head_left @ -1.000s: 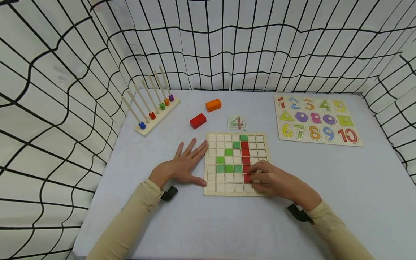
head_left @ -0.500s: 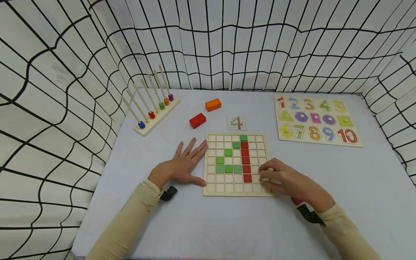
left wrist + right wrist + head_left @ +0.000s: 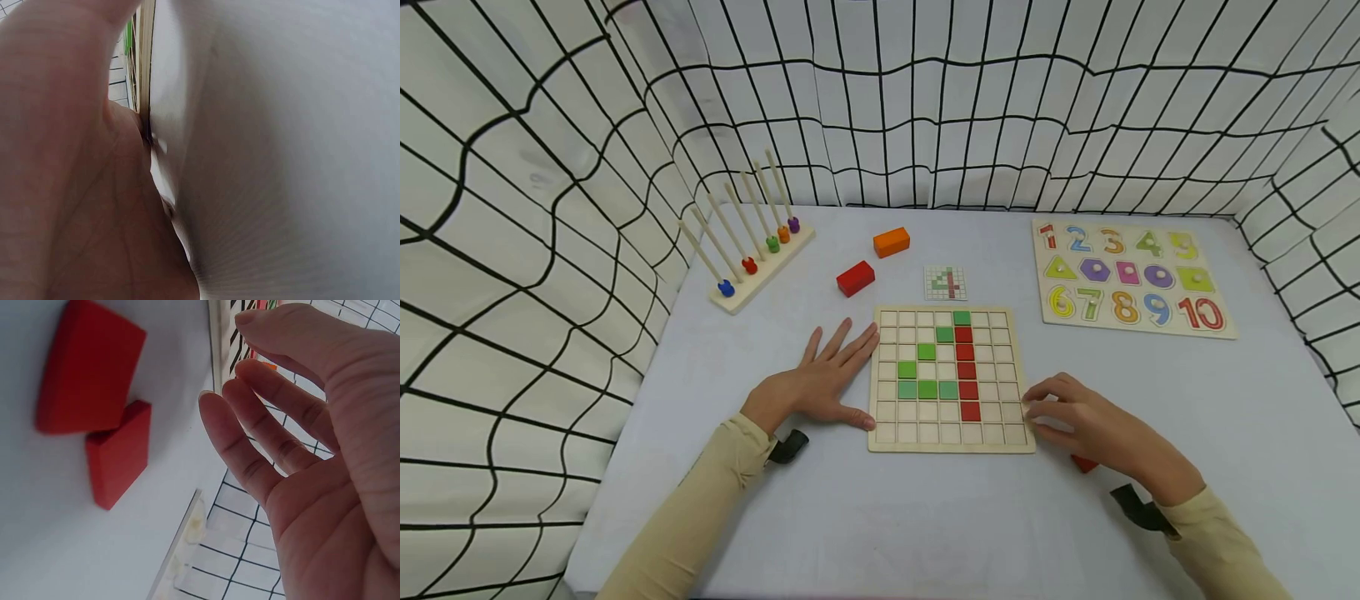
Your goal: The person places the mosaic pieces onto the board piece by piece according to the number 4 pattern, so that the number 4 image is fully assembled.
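Observation:
A square wooden grid board [image 3: 917, 433] lies on the white table. Several green tiles [image 3: 927, 389] form a slanted line and a row in it, beside a column of red tiles [image 3: 967, 371]. Spread fingers and thumb of my left hand [image 3: 814, 392] touch the board's left edge. Just off the right edge hovers my right hand [image 3: 1097, 427], fingers loosely bent, holding nothing. Under it, one red tile [image 3: 1084, 463] shows partly in the head view. The right wrist view shows two loose red tiles, one [image 3: 90, 369] leaning on the other [image 3: 122, 456].
Beyond the board lies a small pattern card [image 3: 946, 283]. Nearby are a red block [image 3: 856, 278] and an orange block [image 3: 891, 242]. A peg stand [image 3: 767, 262] with coloured beads is back left; a number puzzle [image 3: 1135, 279] is back right. Black netting [image 3: 880, 108] surrounds the table.
My right hand has moved right, from the lower end of the red column to past the board's right edge. This uncovers the last red tiles. My left hand stays in place.

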A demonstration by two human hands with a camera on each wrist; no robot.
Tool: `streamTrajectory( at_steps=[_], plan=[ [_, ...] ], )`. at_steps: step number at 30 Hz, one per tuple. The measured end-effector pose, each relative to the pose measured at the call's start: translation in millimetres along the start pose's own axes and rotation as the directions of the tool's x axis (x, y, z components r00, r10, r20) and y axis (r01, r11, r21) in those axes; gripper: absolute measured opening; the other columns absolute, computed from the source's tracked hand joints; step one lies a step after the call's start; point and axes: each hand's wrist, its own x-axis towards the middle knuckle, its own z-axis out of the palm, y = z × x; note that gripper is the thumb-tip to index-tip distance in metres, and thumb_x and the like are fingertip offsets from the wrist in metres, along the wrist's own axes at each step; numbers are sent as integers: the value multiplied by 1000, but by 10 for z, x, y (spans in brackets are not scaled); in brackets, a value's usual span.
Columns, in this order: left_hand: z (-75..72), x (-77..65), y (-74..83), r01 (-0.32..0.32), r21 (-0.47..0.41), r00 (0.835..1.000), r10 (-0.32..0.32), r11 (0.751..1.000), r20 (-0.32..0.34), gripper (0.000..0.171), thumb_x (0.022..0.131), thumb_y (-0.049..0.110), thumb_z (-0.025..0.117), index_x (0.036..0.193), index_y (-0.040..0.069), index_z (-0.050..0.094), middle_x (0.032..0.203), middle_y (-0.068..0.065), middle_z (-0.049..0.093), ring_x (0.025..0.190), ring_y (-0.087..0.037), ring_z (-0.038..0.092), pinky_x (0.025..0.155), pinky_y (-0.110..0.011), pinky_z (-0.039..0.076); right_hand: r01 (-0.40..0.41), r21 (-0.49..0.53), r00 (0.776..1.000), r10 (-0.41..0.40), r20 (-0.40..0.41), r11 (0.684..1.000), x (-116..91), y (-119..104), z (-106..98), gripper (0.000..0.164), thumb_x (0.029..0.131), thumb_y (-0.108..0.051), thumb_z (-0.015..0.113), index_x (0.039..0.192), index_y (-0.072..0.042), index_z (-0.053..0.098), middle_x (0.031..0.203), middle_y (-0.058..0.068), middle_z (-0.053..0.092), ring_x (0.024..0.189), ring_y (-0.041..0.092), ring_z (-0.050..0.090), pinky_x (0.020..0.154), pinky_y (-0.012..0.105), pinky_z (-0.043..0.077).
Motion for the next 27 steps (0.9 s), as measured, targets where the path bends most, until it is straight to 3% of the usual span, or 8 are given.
streamTrajectory(
  at_steps=[7,11,14,18,27],
  plan=[
    [-8,-6,6,5,15,1000,-5,1000,2,130,86,74,75,174,16,-2,183,0,-12,168,-39,-18,130,-71,-12,-90,-45,995,92,33,995,-174,-22,-75,34,70,-1,97,98,-14,83,113,1,72,105,17,64,88,9,56],
    [-5,-2,6,4,17,1000,-4,1000,-1,130,86,74,75,174,16,-2,183,-1,-12,168,-39,-18,130,-71,-12,-102,-68,994,104,26,992,-273,-19,-118,35,66,-3,100,93,-15,82,105,-2,70,97,14,63,85,7,55],
    [-5,1,6,4,17,1000,-4,1000,0,130,86,74,74,174,16,-2,183,-1,-11,168,-39,-18,130,-71,-12,-111,-42,993,112,27,993,-348,-5,-149,37,63,-2,101,89,-17,79,100,-5,68,91,12,62,81,5,54],
    [0,5,1,1,12,1000,-1,1000,2,130,86,74,74,174,16,-2,183,-1,-12,168,-39,-18,130,-71,-13,-116,17,992,115,49,993,-467,-11,-166,37,65,-3,100,89,-21,78,100,-8,68,91,8,62,86,-2,47],
    [-11,8,1,10,8,1000,-10,1000,8,131,85,74,75,174,17,-3,183,0,-12,168,-38,-19,131,-70,-13,-103,78,994,102,26,992,-667,-30,-137,49,61,2,100,100,-20,81,111,-4,70,104,8,57,94,-3,43]
  ],
)
